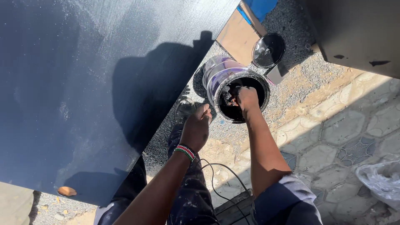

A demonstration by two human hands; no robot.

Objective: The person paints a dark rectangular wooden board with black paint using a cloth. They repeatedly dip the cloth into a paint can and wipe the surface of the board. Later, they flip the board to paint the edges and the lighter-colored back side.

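- Rolled-up blue and grey sleeve (pixel 287 200) and paint-flecked dark trousers (pixel 189 200) sit closest to the lens, below the round paint tin, with a thin black cable (pixel 216 175) looping over the ground between them.
- Right hand (pixel 246 98) reaches down into the open mouth of the round metal paint tin full of black paint (pixel 241 93); its fingers are curled and dipped inside, and what they grip, if anything, cannot be told.
- Left hand (pixel 196 129), with a beaded red, green and white wristband (pixel 184 152), hovers just left of the tin and below it, fingers folded loosely into a fist; whether it holds something cannot be told.
- Tin's pale side carries a purple and white label band (pixel 218 71), facing up-left.
- Its round dark lid (pixel 268 50) lies just above and right of the tin, apart from it.
- Large flat board painted glossy black (pixel 83 83) fills everything left of the tin; its slanted edge passes close by the tin's left side.
- Brown cardboard sheet (pixel 237 37) lies above the tin, with a blue sheet (pixel 258 8) beyond it.
- Patterned paving slabs (pixel 346 133) lie open to the tin's right, with gravel (pixel 291 83) around it.
- Crumpled white plastic bag (pixel 381 181) rests far to the lower right.
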